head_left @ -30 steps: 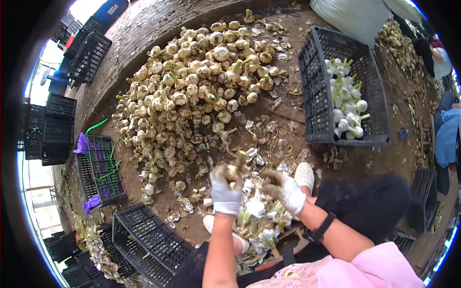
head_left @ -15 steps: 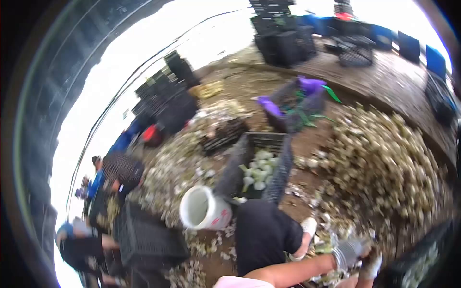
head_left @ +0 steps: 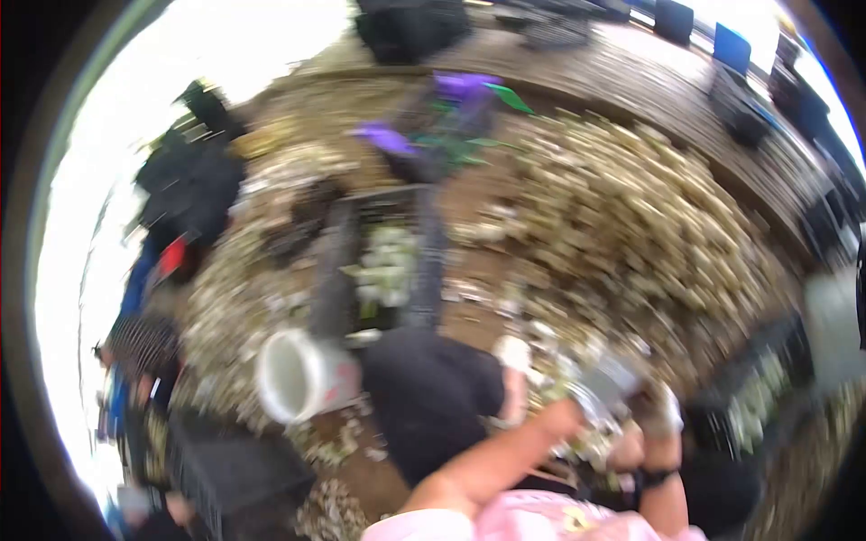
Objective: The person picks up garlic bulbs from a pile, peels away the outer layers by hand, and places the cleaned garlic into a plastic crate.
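**Working over the garlic heap**

Lying on its side at the left is a white plastic bucket (head_left: 293, 377). Next comes a black plastic crate (head_left: 336, 270) with pale bulbs inside. The gloved left hand (head_left: 603, 389) and gloved right hand (head_left: 663, 410) meet low, beside the big brown garlic pile (head_left: 631, 234). Too blurry to tell how the fingers sit.

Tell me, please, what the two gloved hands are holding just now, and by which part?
It cannot be told: the left gloved hand and right gloved hand are together over the pale garlic bulbs, but motion blur hides any grip.
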Action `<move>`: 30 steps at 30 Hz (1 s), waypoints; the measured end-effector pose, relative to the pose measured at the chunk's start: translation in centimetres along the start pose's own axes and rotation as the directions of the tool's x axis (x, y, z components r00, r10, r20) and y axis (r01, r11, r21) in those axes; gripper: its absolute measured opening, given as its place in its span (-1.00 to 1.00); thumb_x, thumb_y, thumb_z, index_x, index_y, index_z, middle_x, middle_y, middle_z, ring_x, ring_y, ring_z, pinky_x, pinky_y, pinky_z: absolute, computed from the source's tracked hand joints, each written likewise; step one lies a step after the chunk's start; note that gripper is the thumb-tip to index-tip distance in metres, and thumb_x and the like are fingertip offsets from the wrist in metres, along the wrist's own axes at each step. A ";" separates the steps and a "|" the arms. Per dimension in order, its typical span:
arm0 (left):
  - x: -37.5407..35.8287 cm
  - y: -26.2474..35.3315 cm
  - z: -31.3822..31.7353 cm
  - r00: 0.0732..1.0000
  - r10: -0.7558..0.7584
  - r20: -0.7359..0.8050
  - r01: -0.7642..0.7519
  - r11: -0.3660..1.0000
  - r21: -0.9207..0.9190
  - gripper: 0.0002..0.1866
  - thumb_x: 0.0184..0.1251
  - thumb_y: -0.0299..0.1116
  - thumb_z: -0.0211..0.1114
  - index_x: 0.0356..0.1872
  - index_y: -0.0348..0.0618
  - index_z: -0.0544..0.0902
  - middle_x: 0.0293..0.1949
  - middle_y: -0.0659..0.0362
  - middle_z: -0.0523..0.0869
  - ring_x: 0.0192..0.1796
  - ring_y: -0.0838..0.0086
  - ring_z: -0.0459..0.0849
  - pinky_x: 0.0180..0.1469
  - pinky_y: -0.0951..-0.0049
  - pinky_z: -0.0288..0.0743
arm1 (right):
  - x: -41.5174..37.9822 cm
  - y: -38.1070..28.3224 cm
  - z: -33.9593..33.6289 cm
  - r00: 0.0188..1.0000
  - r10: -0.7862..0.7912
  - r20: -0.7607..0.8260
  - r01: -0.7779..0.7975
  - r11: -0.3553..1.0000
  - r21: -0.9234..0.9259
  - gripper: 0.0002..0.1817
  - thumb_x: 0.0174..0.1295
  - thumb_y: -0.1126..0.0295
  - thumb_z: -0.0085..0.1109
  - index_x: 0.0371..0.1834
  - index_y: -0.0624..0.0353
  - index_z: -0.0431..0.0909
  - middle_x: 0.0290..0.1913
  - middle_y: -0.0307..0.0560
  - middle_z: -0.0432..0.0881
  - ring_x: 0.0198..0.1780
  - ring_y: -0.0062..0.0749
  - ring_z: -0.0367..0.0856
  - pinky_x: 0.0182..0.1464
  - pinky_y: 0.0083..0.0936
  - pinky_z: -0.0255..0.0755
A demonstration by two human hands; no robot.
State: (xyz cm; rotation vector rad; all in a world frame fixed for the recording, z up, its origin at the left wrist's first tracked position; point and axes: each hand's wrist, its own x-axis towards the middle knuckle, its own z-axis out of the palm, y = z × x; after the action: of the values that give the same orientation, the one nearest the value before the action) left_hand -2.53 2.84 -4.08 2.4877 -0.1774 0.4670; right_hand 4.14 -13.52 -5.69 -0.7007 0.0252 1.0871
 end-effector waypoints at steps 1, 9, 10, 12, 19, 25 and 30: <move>0.0 0.7 -0.7 0.982 -0.188 -0.004 0.186 0.975 -0.124 -0.58 -0.07 -0.29 0.27 -0.09 -0.12 0.54 -0.07 -0.03 0.56 -0.01 0.10 0.51 0.05 0.22 0.38 | -0.2 -0.2 0.4 0.998 -0.056 -0.022 0.051 0.983 -0.178 -0.73 0.19 0.25 0.09 -0.15 0.19 0.54 -0.30 -0.16 0.60 -0.29 -0.39 0.56 -0.17 -0.42 0.48; -0.1 1.7 -2.9 0.676 -0.559 0.479 0.477 -0.162 -0.864 -0.69 0.21 -0.31 0.21 -0.11 -0.26 0.44 -0.41 0.19 0.59 -0.51 0.53 0.55 -0.49 0.57 0.54 | -1.7 0.1 3.9 0.954 -0.272 -0.124 0.164 0.823 -0.543 -0.86 0.11 0.50 0.18 -0.25 0.21 0.54 -0.33 -0.25 0.59 -0.34 -0.68 0.49 -0.28 -0.69 0.41; -0.2 1.5 -2.9 0.640 -0.517 0.568 0.431 -0.369 -0.823 -0.67 0.22 -0.26 0.19 -0.07 -0.23 0.44 -0.41 0.20 0.58 -0.50 0.52 0.55 -0.47 0.56 0.55 | -1.8 0.1 4.0 0.949 -0.266 -0.169 0.141 0.838 -0.527 -0.86 0.12 0.51 0.17 -0.24 0.22 0.54 -0.32 -0.25 0.59 -0.33 -0.67 0.49 -0.28 -0.68 0.41; -0.1 1.5 -2.8 0.602 -0.573 0.556 0.546 -0.212 -0.811 -0.64 0.28 -0.24 0.11 0.01 -0.22 0.43 -0.23 0.15 0.58 -0.30 0.48 0.58 -0.41 0.51 0.57 | -2.1 -0.8 4.3 0.934 -0.249 -0.257 0.094 0.864 -0.494 -0.86 0.13 0.52 0.15 -0.23 0.23 0.55 -0.30 -0.24 0.59 -0.32 -0.65 0.51 -0.27 -0.67 0.42; -0.6 3.8 -0.1 0.765 -0.543 0.347 0.599 0.399 -0.694 -0.44 0.17 -0.38 0.27 0.20 -0.18 0.29 0.04 0.06 0.42 -0.12 0.46 0.53 -0.20 0.57 0.50 | -1.8 0.5 3.0 0.874 -0.474 -0.109 0.295 0.695 -0.655 -0.76 0.14 0.64 0.04 -0.12 0.24 0.55 -0.28 -0.23 0.60 -0.34 -0.60 0.52 -0.31 -0.65 0.44; 0.0 2.9 0.4 0.625 -0.628 0.464 0.505 -0.128 -0.854 -0.58 0.32 -0.10 0.08 0.06 -0.18 0.44 -0.03 0.11 0.49 -0.09 0.35 0.56 -0.28 0.35 0.63 | -1.1 0.3 0.6 0.865 -0.210 -0.457 0.092 0.960 -0.266 -0.78 0.17 0.49 0.11 -0.09 0.15 0.53 -0.29 -0.20 0.61 -0.35 -0.55 0.56 -0.33 -0.60 0.47; 0.8 0.9 -1.9 0.543 -0.677 0.498 0.366 -0.342 -0.865 -0.60 0.26 0.02 0.07 -0.12 -0.07 0.54 -0.17 0.16 0.58 -0.18 0.30 0.60 -0.45 0.20 0.62 | -0.3 -2.5 -6.6 0.887 -0.229 -0.401 -0.080 0.778 -0.624 -0.55 0.01 0.33 0.33 -0.03 0.24 0.45 -0.36 -0.16 0.60 -0.35 -0.49 0.56 -0.33 -0.56 0.47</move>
State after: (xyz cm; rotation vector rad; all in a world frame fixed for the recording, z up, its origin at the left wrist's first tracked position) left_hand -2.58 3.18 -1.84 0.6978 0.6495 0.0481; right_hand 8.06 -17.95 -9.49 -1.5547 0.0378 0.8158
